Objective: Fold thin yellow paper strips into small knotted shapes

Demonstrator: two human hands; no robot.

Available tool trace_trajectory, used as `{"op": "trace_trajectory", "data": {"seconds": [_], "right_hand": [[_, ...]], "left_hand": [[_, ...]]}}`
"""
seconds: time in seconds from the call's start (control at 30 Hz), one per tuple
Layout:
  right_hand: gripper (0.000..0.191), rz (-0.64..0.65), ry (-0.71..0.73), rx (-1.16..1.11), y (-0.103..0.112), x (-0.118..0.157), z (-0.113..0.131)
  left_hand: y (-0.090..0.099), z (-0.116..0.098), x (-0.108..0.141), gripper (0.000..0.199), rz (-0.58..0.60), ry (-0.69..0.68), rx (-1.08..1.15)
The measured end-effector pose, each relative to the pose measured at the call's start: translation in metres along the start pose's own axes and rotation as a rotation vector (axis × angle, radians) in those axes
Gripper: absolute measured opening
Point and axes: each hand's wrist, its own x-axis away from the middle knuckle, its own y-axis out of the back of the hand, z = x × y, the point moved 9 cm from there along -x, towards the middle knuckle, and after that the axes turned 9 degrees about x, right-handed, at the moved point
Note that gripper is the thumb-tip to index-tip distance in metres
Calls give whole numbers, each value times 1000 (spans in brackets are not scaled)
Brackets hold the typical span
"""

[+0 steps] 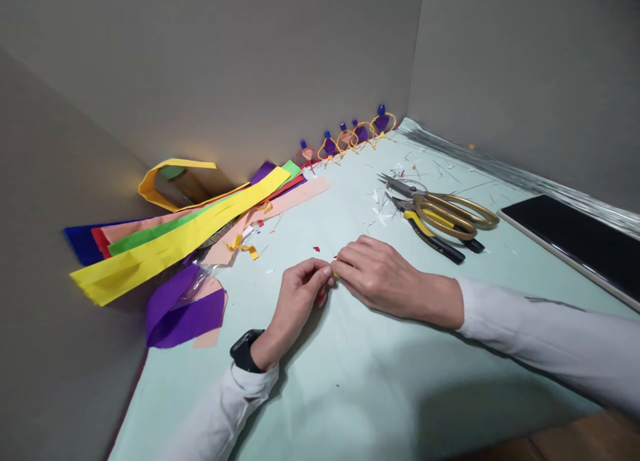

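Note:
My left hand [300, 298], with a black watch [246, 350] at its wrist, is closed, thumb and fingers pinched together. My right hand [380, 274] is closed too, its fingertips meeting those of the left above the pale green table cover [350, 394]. A tiny bit of yellow [335, 274] shows between the fingertips; the rest of what they hold is hidden. Just beyond the hands lies a small red scrap [316, 249].
Coloured paper strips [185, 241] and a purple roll [185, 308] lie left. Several small wire figures [346, 136] line the back wall. Gold-handled scissors [445, 211] rest on black-yellow pliers [435, 241]. A phone [575, 241] and silvery wires [500, 164] are at right.

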Motion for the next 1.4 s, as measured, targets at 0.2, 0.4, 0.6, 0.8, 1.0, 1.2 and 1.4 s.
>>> {"op": "trace_trajectory", "data": {"seconds": [0.2,0.4,0.6,0.8,1.0,1.2,1.4], "right_hand": [[23,-40,4,75,6,-1,4],[19,-23,8,-54,3,0,3],[21,-19,-294,-671,-4,-3,-28],[16,27,-450,-983,-7,-5,-38],[12,-20,-377,-886,-3,-4,-35],[15,-29,-132,-477,1,-1,-18],[17,39,-60,-194,-4,-1,-11]], "left_hand": [[-2,-7,0,20,-18,-12,-83],[0,1,-1,16,-22,-10,56],[-4,6,-3,18,63,88,427],[-7,6,-2,20,110,135,523],[-2,8,-4,21,87,143,443],[6,10,-7,21,43,153,301],[9,7,-7,20,-12,112,106]]}}
